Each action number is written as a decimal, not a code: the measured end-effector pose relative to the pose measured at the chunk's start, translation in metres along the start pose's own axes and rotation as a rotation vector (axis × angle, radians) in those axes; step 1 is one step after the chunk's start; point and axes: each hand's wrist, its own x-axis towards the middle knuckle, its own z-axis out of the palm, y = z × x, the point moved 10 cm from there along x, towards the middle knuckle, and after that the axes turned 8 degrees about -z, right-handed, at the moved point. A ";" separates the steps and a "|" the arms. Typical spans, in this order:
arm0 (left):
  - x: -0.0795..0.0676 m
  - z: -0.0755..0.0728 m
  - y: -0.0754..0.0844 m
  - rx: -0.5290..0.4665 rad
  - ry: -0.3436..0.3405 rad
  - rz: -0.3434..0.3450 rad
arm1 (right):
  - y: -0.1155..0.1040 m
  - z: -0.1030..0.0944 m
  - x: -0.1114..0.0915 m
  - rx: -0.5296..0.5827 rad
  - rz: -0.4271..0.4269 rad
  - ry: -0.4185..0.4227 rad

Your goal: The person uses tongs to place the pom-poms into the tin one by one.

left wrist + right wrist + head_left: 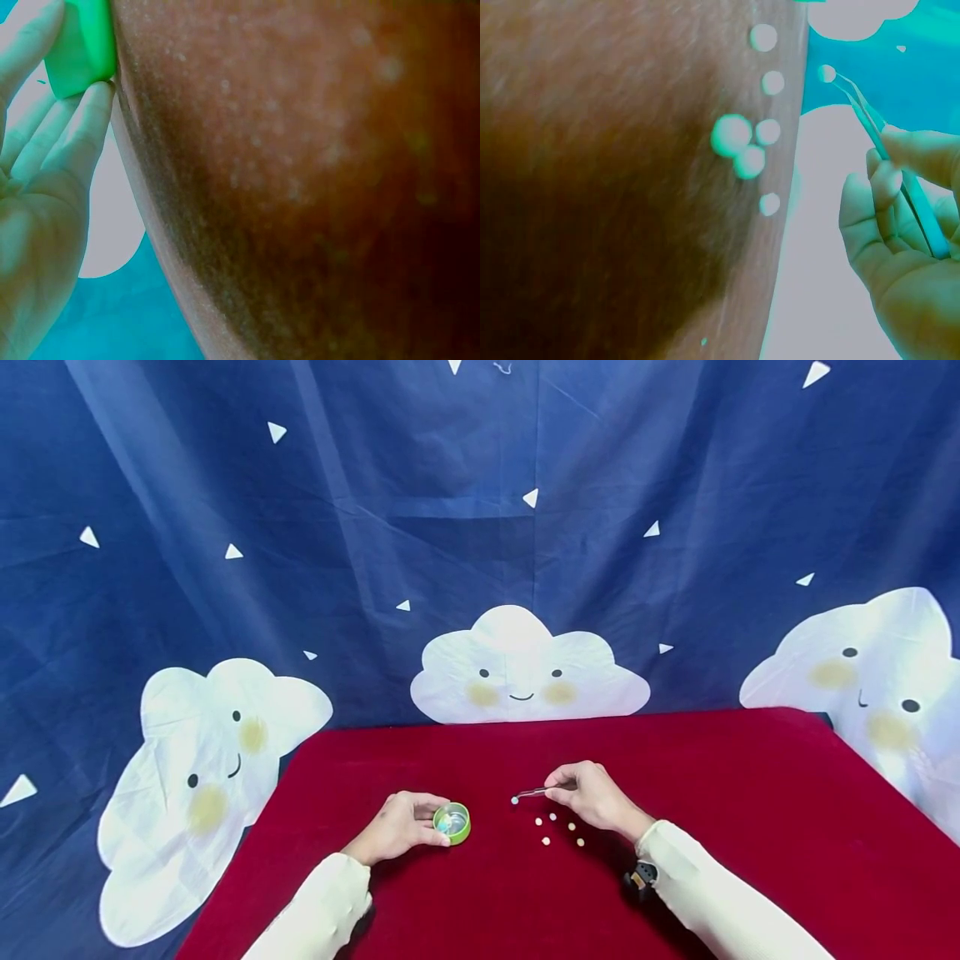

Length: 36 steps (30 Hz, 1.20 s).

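Observation:
My left hand (401, 827) grips a small round green-rimmed container (466, 837) by its left side, thumb in front and fingers behind. Pale and bluish bits (446, 823) lie inside it; how many is not clear. In the left wrist view the container's green side (79, 56) shows between thumb and fingers. My right hand (596, 797) pinches a pair of bent-tip tweezers (877, 131). A small pale bluish ball (514, 800) is held at the tweezer tips, to the right of the container. Several small pale balls (546, 841) lie on the cloth beneath and left of my right hand.
A dark red cloth (480, 910) covers the table. Behind its far edge hangs a blue curtain (465, 552) with white clouds and triangles. A dark wrist device (641, 877) sits at the right sleeve's cuff.

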 end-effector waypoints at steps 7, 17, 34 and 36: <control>0.001 0.000 -0.001 0.006 0.007 -0.005 | -0.012 0.008 0.005 0.023 -0.011 -0.017; 0.001 0.001 -0.002 0.005 0.008 -0.002 | -0.026 0.022 0.014 0.055 -0.013 -0.039; 0.001 0.002 -0.002 -0.027 -0.006 -0.004 | -0.050 0.040 0.025 0.038 -0.089 -0.081; 0.002 0.002 -0.002 -0.031 -0.008 -0.006 | -0.051 0.043 0.026 0.044 -0.093 -0.090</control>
